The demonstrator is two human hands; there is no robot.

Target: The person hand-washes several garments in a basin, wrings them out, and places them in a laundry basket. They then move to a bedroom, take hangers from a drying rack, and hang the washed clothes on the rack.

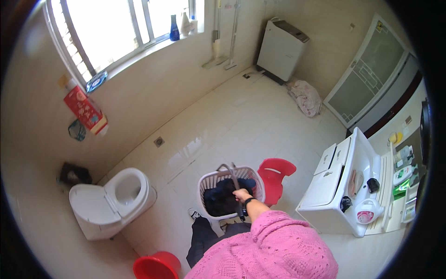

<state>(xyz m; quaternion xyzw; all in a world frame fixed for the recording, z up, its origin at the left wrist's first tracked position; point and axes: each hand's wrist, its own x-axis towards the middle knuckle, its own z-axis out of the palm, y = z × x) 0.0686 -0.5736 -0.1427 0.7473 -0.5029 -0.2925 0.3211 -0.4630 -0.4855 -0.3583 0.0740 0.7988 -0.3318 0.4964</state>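
Observation:
My right hand [242, 195] is closed around the grey-brown handle [233, 178] of a pale plastic laundry basket [203, 179]. A dark band circles that wrist, below a pink knitted sleeve. Inside the basket lie dark clothes [219, 197], black and navy, loosely heaped. The basket is directly in front of my legs, and I cannot tell whether it rests on the floor. Just to its right is a red plastic chair [275, 174], partly covered by the basket and my arm. My left hand is out of view.
A white toilet [130, 205] with its lid up stands left, a red bucket [156, 266] at lower left. The white washbasin cabinet [324, 185] is on the right. Farther off are a washing machine [278, 52], a bundled cloth [306, 97] and a door [369, 66].

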